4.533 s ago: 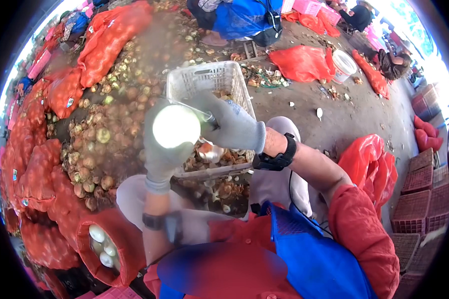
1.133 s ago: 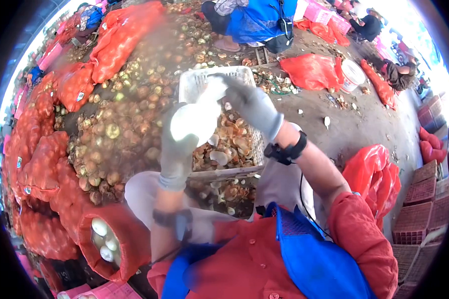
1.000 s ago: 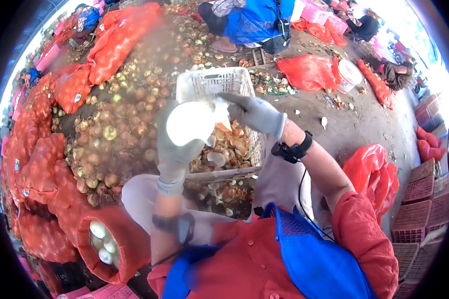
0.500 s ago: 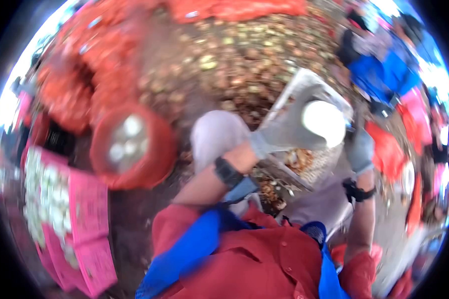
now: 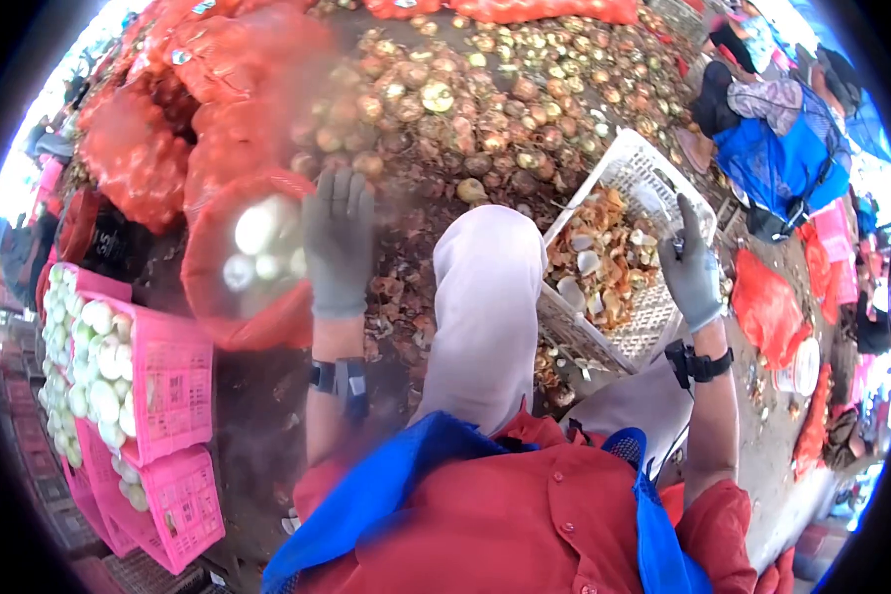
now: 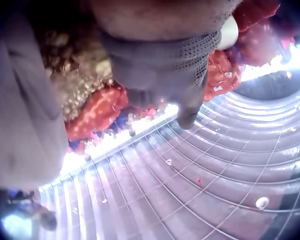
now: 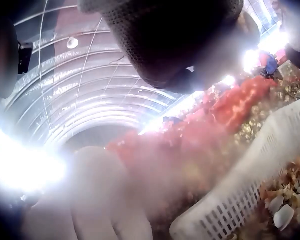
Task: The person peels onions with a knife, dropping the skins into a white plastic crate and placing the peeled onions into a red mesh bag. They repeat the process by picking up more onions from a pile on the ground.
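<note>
At the sack mouth: the peeled onions (image 5: 255,230) lie inside the open red sack (image 5: 218,322), just left of the trouser leg (image 5: 485,297) and near the pink crates (image 5: 173,376).
Risk, sack: the rim looks slack to me. I judge that a careless brush from the hand above could fold it shut or tip the sack and spill them.
Risk, mix-up: the pile of unpeeled onions (image 5: 485,99) lies just behind the sack, so any peeled one that rolls out would likely end up among them.
Risk, right side: a small dark thing (image 5: 676,242) shows at the fingers there. If it is a blade, a blind move while I look toward the sack could nick glove or leg.
Left hand (image 5: 339,243): gloved, flat, fingers straight and spread, above the sack mouth, holding nothing. I cannot tell whether it touches the rim.
Right hand (image 5: 691,277): gloved, raised over the white crate (image 5: 604,342) of onion skins (image 5: 609,247), one finger up, the others partly bent. I cannot tell whether these hands' right one grips anything.
</note>
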`<act>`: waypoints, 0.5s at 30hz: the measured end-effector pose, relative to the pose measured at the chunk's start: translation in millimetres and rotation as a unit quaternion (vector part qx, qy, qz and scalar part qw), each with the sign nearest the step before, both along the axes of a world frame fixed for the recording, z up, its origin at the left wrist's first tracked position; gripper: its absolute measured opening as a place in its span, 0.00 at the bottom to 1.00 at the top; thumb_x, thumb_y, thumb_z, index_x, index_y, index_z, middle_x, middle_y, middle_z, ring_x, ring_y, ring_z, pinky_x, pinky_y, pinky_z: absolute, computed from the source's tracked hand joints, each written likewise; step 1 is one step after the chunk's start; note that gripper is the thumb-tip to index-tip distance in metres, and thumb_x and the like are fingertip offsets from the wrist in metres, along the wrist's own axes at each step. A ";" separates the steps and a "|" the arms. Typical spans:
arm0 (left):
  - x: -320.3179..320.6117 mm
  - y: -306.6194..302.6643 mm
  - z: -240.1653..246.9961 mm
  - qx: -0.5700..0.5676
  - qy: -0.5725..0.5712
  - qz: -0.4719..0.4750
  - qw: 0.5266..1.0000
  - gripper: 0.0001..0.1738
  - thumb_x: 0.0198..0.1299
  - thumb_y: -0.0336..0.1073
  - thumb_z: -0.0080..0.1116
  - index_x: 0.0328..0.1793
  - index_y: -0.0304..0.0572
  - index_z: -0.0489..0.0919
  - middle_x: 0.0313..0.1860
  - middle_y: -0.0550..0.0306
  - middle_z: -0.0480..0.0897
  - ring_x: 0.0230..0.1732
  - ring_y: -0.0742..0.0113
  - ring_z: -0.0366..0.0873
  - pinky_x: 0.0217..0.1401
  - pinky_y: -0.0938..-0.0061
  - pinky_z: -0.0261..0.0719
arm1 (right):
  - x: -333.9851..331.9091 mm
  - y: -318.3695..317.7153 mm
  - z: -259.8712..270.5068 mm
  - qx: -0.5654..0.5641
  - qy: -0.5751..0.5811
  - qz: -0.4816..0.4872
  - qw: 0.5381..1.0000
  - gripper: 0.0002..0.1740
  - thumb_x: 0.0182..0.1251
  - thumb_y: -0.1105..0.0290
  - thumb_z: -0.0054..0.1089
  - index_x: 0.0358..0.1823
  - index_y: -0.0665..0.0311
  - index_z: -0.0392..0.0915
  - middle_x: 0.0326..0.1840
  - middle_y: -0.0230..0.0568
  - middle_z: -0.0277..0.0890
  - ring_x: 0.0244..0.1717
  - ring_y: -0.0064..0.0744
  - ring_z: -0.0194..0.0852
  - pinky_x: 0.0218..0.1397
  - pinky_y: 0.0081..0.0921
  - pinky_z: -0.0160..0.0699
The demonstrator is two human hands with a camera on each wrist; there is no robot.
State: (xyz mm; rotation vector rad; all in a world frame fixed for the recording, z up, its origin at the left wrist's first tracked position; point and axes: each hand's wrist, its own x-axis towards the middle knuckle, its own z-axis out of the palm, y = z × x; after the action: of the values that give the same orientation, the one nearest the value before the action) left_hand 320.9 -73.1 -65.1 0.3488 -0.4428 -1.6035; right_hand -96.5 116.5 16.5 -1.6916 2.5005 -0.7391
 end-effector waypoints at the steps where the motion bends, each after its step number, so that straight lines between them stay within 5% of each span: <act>1: 0.0 -10.5 -22.2 0.009 0.004 -0.006 1.000 0.32 0.78 0.55 0.51 0.73 0.36 0.70 0.67 0.53 0.74 0.70 0.60 0.71 0.79 0.64 0.66 | 5.2 -3.9 2.8 0.016 -0.015 -0.005 1.000 0.38 0.72 0.67 0.59 0.83 0.57 0.59 0.31 0.53 0.80 0.30 0.52 0.82 0.36 0.46 0.78; 3: -1.2 -42.1 -76.4 0.036 -0.140 -0.019 0.989 0.28 0.71 0.46 0.65 0.70 0.39 0.76 0.65 0.51 0.82 0.67 0.60 0.79 0.69 0.65 0.78 | 7.6 -10.2 -1.3 0.027 0.002 -0.007 1.000 0.38 0.71 0.68 0.59 0.83 0.57 0.59 0.30 0.53 0.79 0.29 0.51 0.82 0.36 0.46 0.77; 5: -7.6 -81.4 -146.1 0.132 -0.180 -0.012 0.975 0.26 0.70 0.43 0.64 0.69 0.40 0.76 0.63 0.52 0.82 0.65 0.62 0.79 0.66 0.66 0.78 | 6.8 -16.6 -11.8 0.038 0.011 -0.006 0.999 0.39 0.70 0.70 0.59 0.83 0.58 0.60 0.28 0.51 0.77 0.25 0.46 0.78 0.33 0.43 0.76; 7: -33.8 -83.9 -109.9 0.257 -0.298 -0.015 0.919 0.27 0.65 0.38 0.66 0.68 0.35 0.74 0.58 0.53 0.81 0.60 0.60 0.79 0.63 0.66 0.78 | 5.6 -21.2 -25.3 0.054 -0.002 -0.008 0.999 0.39 0.69 0.73 0.60 0.83 0.58 0.61 0.26 0.49 0.75 0.22 0.41 0.73 0.30 0.40 0.74; 8: -38.1 -100.6 -124.9 0.262 -0.298 -0.016 0.918 0.27 0.65 0.38 0.66 0.68 0.35 0.74 0.58 0.53 0.81 0.60 0.60 0.79 0.63 0.66 0.78 | 5.7 -23.6 -32.9 0.060 -0.012 -0.007 0.998 0.39 0.69 0.74 0.60 0.82 0.59 0.61 0.26 0.49 0.75 0.21 0.39 0.72 0.29 0.39 0.73; 10: -47.6 -145.7 -171.1 0.129 -0.561 0.109 0.810 0.35 0.58 0.40 0.72 0.68 0.30 0.73 0.59 0.47 0.81 0.59 0.53 0.80 0.63 0.64 0.78 | -1.8 -28.5 -52.4 0.080 -0.003 0.009 0.997 0.40 0.69 0.76 0.59 0.83 0.59 0.61 0.24 0.45 0.73 0.21 0.36 0.70 0.28 0.38 0.71; 12: -45.8 -195.5 -220.8 0.101 -0.571 0.150 0.801 0.44 0.51 0.43 0.77 0.69 0.24 0.71 0.57 0.42 0.82 0.57 0.47 0.81 0.63 0.60 0.78 | -2.0 -42.3 -61.8 0.122 -0.046 -0.011 0.991 0.40 0.70 0.76 0.59 0.83 0.57 0.60 0.22 0.38 0.68 0.20 0.32 0.65 0.29 0.35 0.70; 14: -42.2 -243.7 -265.0 0.059 -0.720 0.270 0.637 0.49 0.50 0.46 0.78 0.72 0.22 0.68 0.59 0.33 0.82 0.59 0.42 0.82 0.64 0.57 0.80 | -4.4 -57.8 -67.2 0.122 -0.047 -0.006 0.991 0.40 0.69 0.76 0.59 0.83 0.57 0.61 0.22 0.36 0.65 0.21 0.30 0.64 0.29 0.34 0.69; 15: -38.6 -264.8 -269.0 0.125 -0.825 0.199 0.515 0.51 0.52 0.51 0.76 0.74 0.21 0.67 0.63 0.27 0.81 0.61 0.36 0.82 0.65 0.53 0.80 | -6.1 -66.2 -68.5 0.123 -0.047 -0.008 0.991 0.40 0.69 0.76 0.59 0.83 0.57 0.61 0.22 0.36 0.65 0.21 0.30 0.64 0.29 0.34 0.69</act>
State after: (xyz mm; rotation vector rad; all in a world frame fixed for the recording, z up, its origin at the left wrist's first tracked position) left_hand 282.2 -337.9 -334.1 2.0836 -1.3953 -0.3458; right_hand -102.6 50.2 -52.0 -1.5187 2.4278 -0.4732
